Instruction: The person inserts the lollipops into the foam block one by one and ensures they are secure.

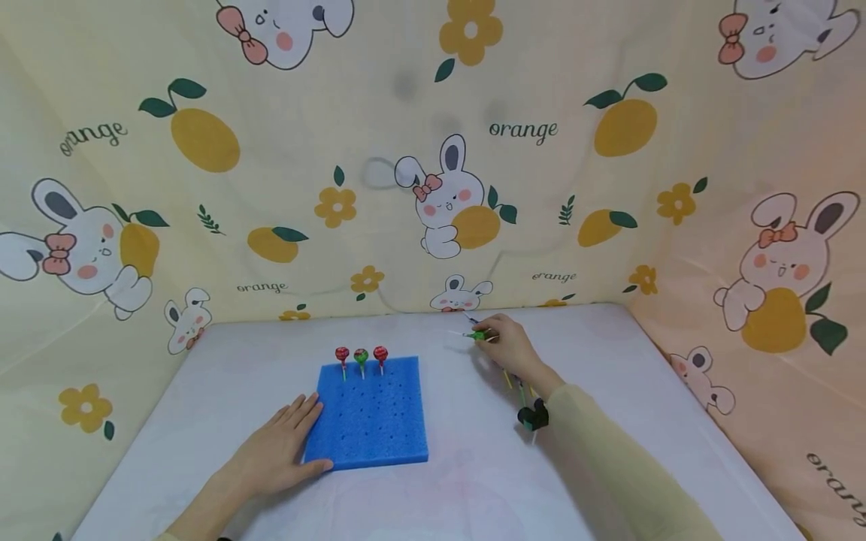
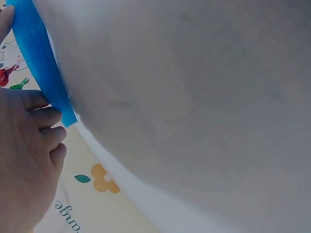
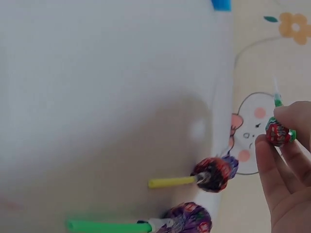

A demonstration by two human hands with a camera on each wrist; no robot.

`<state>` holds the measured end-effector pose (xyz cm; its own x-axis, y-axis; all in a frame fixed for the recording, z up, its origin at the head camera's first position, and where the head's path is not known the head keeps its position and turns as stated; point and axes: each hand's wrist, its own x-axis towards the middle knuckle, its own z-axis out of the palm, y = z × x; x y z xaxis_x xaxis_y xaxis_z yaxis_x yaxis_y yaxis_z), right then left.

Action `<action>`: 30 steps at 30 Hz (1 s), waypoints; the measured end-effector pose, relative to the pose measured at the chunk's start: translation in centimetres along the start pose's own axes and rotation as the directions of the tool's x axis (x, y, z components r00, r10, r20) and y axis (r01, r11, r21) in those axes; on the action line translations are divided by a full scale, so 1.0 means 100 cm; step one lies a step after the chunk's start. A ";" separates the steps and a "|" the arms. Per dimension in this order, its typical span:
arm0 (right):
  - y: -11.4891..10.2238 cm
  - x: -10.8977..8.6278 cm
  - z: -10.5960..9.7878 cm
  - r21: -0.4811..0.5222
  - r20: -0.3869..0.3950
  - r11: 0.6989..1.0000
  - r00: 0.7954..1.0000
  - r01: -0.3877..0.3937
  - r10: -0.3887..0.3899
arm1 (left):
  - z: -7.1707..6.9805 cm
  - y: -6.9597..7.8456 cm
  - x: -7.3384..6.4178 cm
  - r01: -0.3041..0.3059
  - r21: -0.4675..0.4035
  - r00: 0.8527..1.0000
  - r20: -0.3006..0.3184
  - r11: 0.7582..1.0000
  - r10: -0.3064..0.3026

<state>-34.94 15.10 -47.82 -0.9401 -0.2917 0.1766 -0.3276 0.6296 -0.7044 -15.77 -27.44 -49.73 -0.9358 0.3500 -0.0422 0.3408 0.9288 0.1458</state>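
Note:
A blue foam block lies on the white table, dotted with small holes. Along its back edge three lollipops stand upright: a red one, a green one and another red one. My left hand rests against the block's left side, fingers extended and thumb at the front corner. At the back right my right hand pinches a lollipop in a red and green wrapper by its head, between thumb and fingers. Its stick points away from the palm.
Below the right hand, more wrapped lollipops lie on the table, among them one with a yellow stick and one with a green stick. A small black object shows beside the right wrist. Printed cloth walls the table's back and sides.

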 end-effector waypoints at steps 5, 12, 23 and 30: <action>-0.008 -0.008 0.002 0.057 -0.031 0.997 0.998 0.049 -0.048 | -0.003 0.003 -0.002 0.004 -0.010 1.000 0.000 1.000 -0.004; -0.021 -0.014 0.004 0.092 -0.064 0.984 0.987 0.150 -0.145 | -0.004 0.004 -0.001 0.007 -0.011 1.000 -0.006 1.000 -0.007; -0.051 -0.020 0.014 0.131 -0.096 0.955 0.962 0.267 -0.256 | -0.002 0.002 -0.001 0.000 -0.011 1.000 -0.017 1.000 -0.001; -0.067 -0.021 0.024 0.149 -0.108 0.925 0.935 0.350 -0.337 | -0.003 0.002 -0.001 -0.002 -0.011 1.000 -0.018 1.000 0.001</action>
<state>-30.60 9.77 -45.15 -0.7792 -0.4070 0.4765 -0.6181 0.3733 -0.6918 -15.64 -27.31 -49.45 -0.9368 0.3491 -0.0244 0.3413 0.9268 0.1564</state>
